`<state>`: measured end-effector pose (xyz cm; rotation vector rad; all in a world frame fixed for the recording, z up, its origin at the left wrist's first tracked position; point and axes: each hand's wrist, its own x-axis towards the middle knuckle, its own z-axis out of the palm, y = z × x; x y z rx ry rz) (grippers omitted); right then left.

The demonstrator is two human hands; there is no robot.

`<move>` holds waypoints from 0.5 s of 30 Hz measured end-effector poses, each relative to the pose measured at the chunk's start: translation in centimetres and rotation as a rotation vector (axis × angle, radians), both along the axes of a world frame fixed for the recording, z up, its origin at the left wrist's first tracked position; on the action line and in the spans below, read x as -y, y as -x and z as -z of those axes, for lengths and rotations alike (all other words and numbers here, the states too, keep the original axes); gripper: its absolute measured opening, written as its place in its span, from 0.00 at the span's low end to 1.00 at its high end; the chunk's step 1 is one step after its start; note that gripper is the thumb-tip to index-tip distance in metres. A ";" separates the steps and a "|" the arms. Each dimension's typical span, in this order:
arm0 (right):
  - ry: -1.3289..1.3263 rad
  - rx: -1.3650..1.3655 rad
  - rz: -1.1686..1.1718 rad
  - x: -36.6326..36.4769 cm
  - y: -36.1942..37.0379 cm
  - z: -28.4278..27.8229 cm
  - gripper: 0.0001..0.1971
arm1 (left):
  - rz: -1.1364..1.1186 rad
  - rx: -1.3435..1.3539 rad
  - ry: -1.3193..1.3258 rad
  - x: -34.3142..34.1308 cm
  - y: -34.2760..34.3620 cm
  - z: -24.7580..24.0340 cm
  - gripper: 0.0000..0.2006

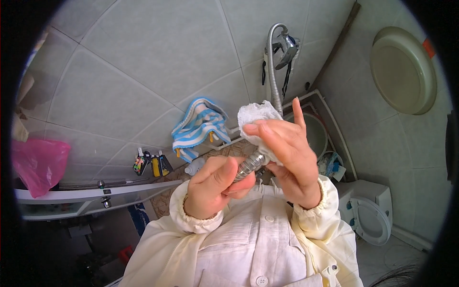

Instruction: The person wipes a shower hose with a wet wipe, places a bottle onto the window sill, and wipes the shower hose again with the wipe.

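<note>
My left hand point(210, 186) is closed round a ribbed metal shower hose point(249, 165), thumb along its top, in front of my chest. Higher up and to the right, my right hand point(291, 153) pinches a crumpled white wipe point(258, 115) against the hose, its little finger sticking up. Whether the wipe is cloth or paper I cannot tell. Beyond the wipe the hose reappears and arches up to a chrome wall tap point(286, 50). The stretch under the wipe is hidden.
A blue-and-white striped cloth point(201, 125) hangs on the grey tiled wall. Left are a pink plastic bag point(40, 165), brushes point(160, 165) and a white-edged shelf or door point(143, 189). Right are a basin point(404, 71) on the wall, a bucket point(315, 134) and a toilet point(370, 220).
</note>
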<state>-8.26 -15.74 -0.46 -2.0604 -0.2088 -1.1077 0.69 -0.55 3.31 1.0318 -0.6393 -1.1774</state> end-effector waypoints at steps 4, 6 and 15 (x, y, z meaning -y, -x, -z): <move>-0.259 -0.027 -0.114 0.1 0.2 0.0 0.21 | 0.005 0.009 -0.008 0.0 0.2 0.1 0.29; -0.338 0.067 -0.128 -0.3 0.3 -0.1 0.19 | 0.029 0.032 -0.015 -0.1 0.2 -0.1 0.29; -0.201 -0.140 -0.106 0.0 1.0 -2.3 0.04 | 0.036 0.589 0.059 -0.3 -0.8 0.6 0.24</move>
